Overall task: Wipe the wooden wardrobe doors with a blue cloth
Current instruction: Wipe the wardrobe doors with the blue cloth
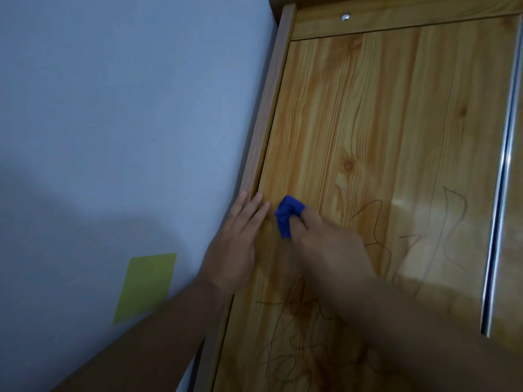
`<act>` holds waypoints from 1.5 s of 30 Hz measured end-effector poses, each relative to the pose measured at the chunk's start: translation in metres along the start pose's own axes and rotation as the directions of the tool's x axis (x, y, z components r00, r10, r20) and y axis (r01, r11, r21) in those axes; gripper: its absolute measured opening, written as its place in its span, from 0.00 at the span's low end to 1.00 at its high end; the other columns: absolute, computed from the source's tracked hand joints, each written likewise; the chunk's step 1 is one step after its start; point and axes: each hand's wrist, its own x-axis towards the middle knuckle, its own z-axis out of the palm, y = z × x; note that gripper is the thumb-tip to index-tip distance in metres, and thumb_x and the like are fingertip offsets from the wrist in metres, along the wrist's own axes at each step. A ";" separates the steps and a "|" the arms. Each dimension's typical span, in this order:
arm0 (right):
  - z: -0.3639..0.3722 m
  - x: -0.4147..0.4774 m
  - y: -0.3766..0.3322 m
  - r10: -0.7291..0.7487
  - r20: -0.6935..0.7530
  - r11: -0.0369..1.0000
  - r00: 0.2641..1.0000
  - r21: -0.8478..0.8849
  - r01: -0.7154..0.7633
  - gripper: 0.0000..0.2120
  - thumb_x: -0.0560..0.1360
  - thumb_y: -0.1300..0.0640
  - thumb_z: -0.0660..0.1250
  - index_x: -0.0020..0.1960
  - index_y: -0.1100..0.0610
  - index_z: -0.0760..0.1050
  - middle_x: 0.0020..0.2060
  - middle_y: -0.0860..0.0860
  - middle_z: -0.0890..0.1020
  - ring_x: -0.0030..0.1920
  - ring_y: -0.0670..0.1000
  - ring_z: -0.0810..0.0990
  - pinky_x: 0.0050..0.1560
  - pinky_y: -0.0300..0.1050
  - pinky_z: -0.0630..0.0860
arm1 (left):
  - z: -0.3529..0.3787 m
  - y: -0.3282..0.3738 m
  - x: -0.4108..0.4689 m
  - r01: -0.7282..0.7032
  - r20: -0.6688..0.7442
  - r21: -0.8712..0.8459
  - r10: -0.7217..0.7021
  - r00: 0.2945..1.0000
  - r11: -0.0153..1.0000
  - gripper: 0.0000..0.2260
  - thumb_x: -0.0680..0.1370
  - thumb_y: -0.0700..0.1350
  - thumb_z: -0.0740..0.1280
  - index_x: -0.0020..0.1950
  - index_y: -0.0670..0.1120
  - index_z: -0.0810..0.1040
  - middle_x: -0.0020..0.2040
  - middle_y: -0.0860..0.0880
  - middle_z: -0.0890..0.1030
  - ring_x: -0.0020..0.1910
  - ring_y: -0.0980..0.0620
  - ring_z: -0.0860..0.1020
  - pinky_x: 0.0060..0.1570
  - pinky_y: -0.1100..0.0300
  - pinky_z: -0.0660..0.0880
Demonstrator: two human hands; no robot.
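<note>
A wooden wardrobe door [382, 131] with pine grain fills the right of the view, with dark scribbles across its lower half. My right hand [325, 236] grips a small bunched blue cloth [285, 215] and holds it against the door near its left edge. My left hand [237, 247] lies flat with straight fingers on the door's left edge and the frame strip, just left of the cloth.
A pale wall [127, 123] stands left of the wardrobe, with a yellow-green paper [145, 287] stuck on it. A metal handle strip [501, 193] runs down the door's right side. A small silver fitting [345, 17] sits in the top rail.
</note>
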 end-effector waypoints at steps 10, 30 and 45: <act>-0.003 0.009 0.026 -0.262 0.156 0.955 0.952 -0.101 0.279 0.22 0.76 0.56 0.71 0.67 0.58 0.71 0.55 0.55 0.73 0.41 0.51 0.75 0.38 0.47 0.74 | 0.002 0.002 -0.002 0.104 -0.047 -0.034 -0.106 0.993 0.994 0.34 0.80 0.28 0.59 0.84 0.48 0.58 0.84 0.51 0.45 0.85 0.50 0.46 0.80 0.58 0.48; 0.024 -0.040 -0.039 -0.141 0.153 0.986 0.978 0.109 0.125 0.18 0.69 0.59 0.77 0.57 0.60 0.81 0.44 0.55 0.79 0.32 0.50 0.77 0.29 0.45 0.76 | 0.006 -0.003 -0.003 0.076 -0.080 -0.065 -0.081 0.993 0.995 0.30 0.80 0.27 0.59 0.82 0.43 0.64 0.85 0.43 0.52 0.85 0.46 0.53 0.81 0.47 0.62; -0.019 0.000 0.045 0.089 0.012 0.996 0.996 -0.028 -0.089 0.13 0.72 0.59 0.72 0.56 0.55 0.78 0.48 0.52 0.74 0.34 0.54 0.76 0.34 0.51 0.78 | 0.011 0.025 -0.135 0.196 0.090 0.007 -0.196 0.976 0.981 0.35 0.84 0.67 0.51 0.85 0.49 0.52 0.86 0.48 0.47 0.85 0.48 0.46 0.79 0.46 0.55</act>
